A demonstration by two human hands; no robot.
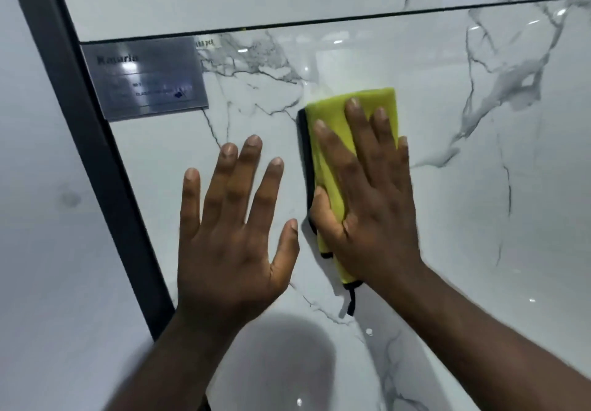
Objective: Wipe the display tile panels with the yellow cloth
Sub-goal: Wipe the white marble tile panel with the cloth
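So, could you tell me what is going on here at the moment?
A person is wiping a glossy white marble-veined display tile panel. Their right hand presses a folded yellow cloth flat against it with straight fingers. The left hand is spread open beside the cloth, holding nothing. A silver label plate sits at the panel's upper left.

1. The left hand is raised with its back to the camera. Its fingers are straight and spread, the thumb angles out to the right, and it holds nothing.
2. The left forearm rises from the bottom edge, wrist straight.
3. The right hand lies flat, fingers straight and pointing up, pressing on the yellow cloth.
4. The right forearm comes in from the lower right corner, bare.
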